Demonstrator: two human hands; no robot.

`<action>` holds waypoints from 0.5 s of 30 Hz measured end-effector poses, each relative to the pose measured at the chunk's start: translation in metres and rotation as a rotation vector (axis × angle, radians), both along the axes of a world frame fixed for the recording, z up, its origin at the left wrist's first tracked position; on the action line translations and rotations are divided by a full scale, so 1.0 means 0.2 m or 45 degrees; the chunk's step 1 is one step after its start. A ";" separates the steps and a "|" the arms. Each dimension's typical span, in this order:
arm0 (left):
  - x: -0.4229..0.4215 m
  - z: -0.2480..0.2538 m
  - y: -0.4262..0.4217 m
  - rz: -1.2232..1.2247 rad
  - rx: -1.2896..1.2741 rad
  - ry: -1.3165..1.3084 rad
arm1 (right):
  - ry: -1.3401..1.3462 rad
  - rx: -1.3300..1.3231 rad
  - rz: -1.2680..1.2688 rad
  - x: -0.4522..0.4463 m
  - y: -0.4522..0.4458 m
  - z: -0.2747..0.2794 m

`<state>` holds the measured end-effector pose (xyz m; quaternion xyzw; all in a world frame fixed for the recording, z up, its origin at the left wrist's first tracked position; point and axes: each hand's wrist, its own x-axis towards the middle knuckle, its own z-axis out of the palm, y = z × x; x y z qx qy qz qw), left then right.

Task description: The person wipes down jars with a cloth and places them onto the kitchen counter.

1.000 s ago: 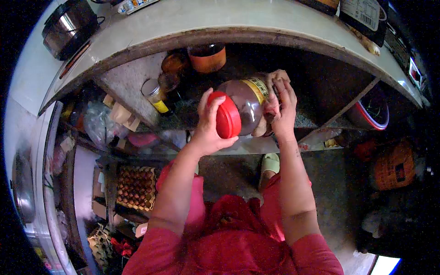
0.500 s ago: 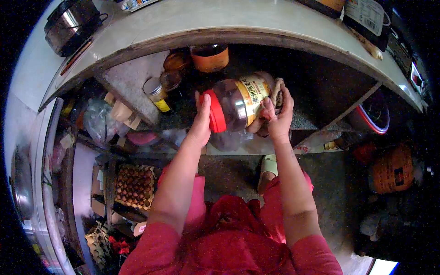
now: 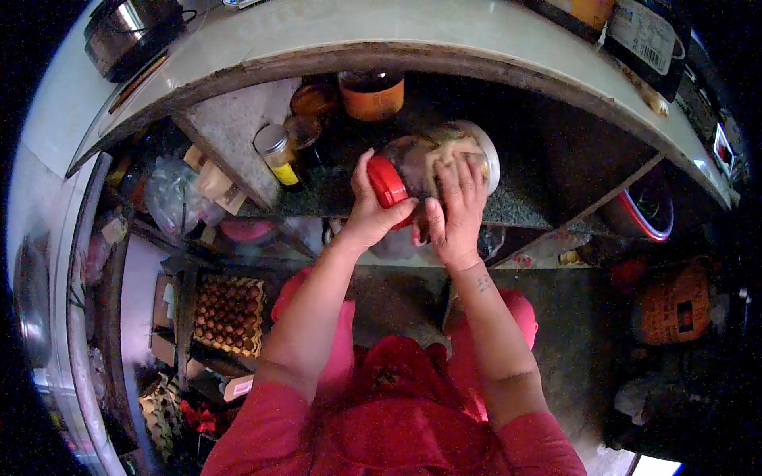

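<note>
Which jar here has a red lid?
The large jar, gripped by the left hand at its red lid. The small yellow-labelled jar on the shelf has a silvery lid instead.

Pale-topped counter (image 3: 381,24), with open, dark compartments (image 3: 516,131) beneath. A white wall (image 3: 49,119) stands left of the counter; dim floor (image 3: 575,341) lies before it, a bright patch (image 3: 659,466) farther off.

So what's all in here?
Large jar: 1, clear, centre
Lid: 1, red, on large jar
Cloth: 1, beige, against large jar
Small jar: 1, yellow-labelled, left of large jar
Container: 1, orange, behind large jar
Counter: 1, pale, top
Pot: 1, black-silver, counter's left
Barcoded container: 1, black, counter's right
Plastic bag: 1, clear, far left
Egg tray: 1, brown, lower left
Rest: uncounted, mostly dark, edges
Left hand: 1, bare, on lid
Right hand: 1, bare, over cloth
</note>
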<state>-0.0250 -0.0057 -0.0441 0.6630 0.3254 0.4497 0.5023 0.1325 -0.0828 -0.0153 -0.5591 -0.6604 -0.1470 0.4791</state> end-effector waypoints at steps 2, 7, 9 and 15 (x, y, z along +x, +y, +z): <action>0.01 -0.04 0.03 -0.001 0.234 0.116 | -0.076 -0.024 0.179 -0.02 -0.02 0.03; 0.00 -0.04 0.02 -0.021 0.574 0.310 | -0.290 -0.122 0.179 -0.03 -0.06 0.15; 0.00 0.04 -0.04 -0.002 0.628 0.340 | -0.272 -0.096 0.079 0.02 -0.05 0.19; 0.04 0.17 -0.13 0.047 0.913 0.469 | 0.223 -0.091 -0.295 0.38 0.05 0.05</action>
